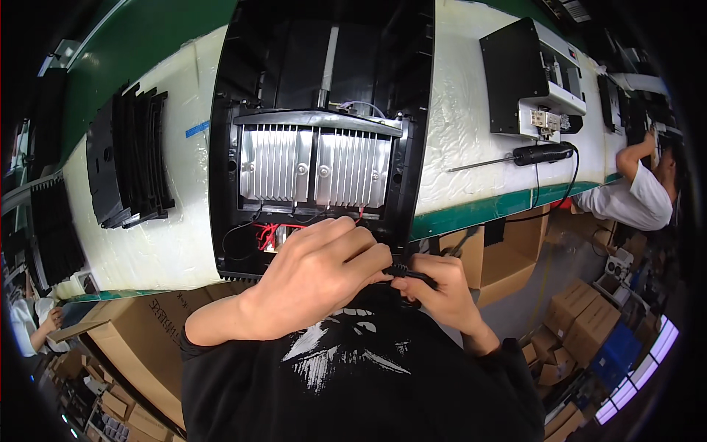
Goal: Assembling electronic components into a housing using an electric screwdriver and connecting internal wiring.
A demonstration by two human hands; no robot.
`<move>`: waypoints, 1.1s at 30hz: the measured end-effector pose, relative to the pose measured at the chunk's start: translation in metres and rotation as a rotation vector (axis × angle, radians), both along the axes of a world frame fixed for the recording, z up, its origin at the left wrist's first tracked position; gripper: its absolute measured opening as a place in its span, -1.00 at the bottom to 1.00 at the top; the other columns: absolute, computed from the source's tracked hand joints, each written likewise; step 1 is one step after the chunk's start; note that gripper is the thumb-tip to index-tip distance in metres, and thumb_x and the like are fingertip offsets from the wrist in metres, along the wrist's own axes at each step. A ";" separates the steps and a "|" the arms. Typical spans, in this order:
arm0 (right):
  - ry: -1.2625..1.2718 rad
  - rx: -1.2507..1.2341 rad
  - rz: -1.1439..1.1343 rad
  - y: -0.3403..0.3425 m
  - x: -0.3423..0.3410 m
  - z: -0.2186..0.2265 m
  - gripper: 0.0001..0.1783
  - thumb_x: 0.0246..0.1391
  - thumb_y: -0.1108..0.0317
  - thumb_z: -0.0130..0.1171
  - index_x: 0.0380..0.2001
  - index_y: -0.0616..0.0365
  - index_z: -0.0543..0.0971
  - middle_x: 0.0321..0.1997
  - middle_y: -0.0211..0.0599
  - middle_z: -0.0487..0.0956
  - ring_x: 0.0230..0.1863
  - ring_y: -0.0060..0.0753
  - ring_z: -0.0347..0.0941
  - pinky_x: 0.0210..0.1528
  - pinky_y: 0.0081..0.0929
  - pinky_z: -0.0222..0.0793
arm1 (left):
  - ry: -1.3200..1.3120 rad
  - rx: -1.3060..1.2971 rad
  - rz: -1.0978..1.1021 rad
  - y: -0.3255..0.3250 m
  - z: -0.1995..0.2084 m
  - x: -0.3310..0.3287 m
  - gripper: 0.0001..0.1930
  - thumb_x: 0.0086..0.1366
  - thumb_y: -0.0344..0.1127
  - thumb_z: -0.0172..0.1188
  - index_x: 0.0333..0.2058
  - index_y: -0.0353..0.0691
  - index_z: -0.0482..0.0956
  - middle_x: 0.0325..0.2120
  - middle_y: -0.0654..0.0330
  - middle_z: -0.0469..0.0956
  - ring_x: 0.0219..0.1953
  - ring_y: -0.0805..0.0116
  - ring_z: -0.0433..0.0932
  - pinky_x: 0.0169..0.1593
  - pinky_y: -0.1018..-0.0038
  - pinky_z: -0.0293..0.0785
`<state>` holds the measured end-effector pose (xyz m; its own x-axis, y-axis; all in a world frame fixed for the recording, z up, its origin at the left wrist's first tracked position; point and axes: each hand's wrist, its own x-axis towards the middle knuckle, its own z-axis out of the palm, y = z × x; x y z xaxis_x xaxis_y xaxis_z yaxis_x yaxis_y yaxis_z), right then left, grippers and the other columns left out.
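A black cable [418, 275] with a ribbed sleeve runs between my two hands, close to my chest. My left hand [317, 271] is closed, its fingertips at the ribbed end of the cable; the part inside its fingers is hidden. On the other side, my right hand [446, 289] pinches the cable between thumb and fingers. Just beyond the hands lies a long black housing [223, 177], open at the top, with two silver finned heat sinks [274, 163] side by side in it. Red wires [265, 237] show at its near end, partly covered by my left hand.
Black panels [110, 166] stand stacked on the left of the wrapped worktop [195, 81]. To the right are a black electric screwdriver [541, 153] with a cord and a black-and-white machine [526, 81]. Cardboard boxes [508, 258] sit below the edge. A person [633, 191] is at the far right.
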<state>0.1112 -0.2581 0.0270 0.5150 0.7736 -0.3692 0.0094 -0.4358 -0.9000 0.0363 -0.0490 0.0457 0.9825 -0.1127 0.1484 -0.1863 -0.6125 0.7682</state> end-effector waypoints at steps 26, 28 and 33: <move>0.066 0.018 -0.242 0.010 0.003 0.009 -0.48 -0.04 0.48 0.25 -0.83 0.18 0.13 -0.81 -0.52 0.07 -0.71 -0.73 -0.11 -0.67 -0.56 -0.27 | -0.003 -0.015 -0.012 0.001 -0.006 0.000 -0.75 -0.19 -0.56 0.26 -0.41 -0.33 0.61 -0.39 0.22 0.60 -0.51 0.37 0.46 -0.46 0.51 0.38; 0.087 0.020 -0.263 0.009 0.001 0.008 -0.48 -0.05 0.48 0.26 -0.83 0.17 0.13 -0.81 -0.50 0.08 -0.72 -0.72 -0.09 -0.67 -0.57 -0.26 | 0.016 -0.029 -0.021 0.000 -0.007 0.001 -0.74 -0.19 -0.56 0.25 -0.40 -0.33 0.61 -0.40 0.22 0.60 -0.51 0.37 0.45 -0.47 0.51 0.37; 0.009 0.109 -0.285 0.002 0.001 -0.011 -0.48 -0.11 0.45 0.30 -0.83 0.16 0.14 -0.81 -0.47 0.10 -0.75 -0.66 -0.05 -0.68 -0.56 -0.24 | -0.028 -0.020 0.016 -0.004 -0.010 0.002 -0.72 -0.22 -0.56 0.25 -0.39 -0.36 0.62 -0.44 0.22 0.57 -0.56 0.41 0.40 -0.53 0.51 0.30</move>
<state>0.1126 -0.2564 0.0162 0.7140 0.6339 -0.2972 -0.1074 -0.3204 -0.9412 0.0387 -0.0535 0.0358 0.9796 -0.0938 0.1777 -0.1981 -0.6002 0.7749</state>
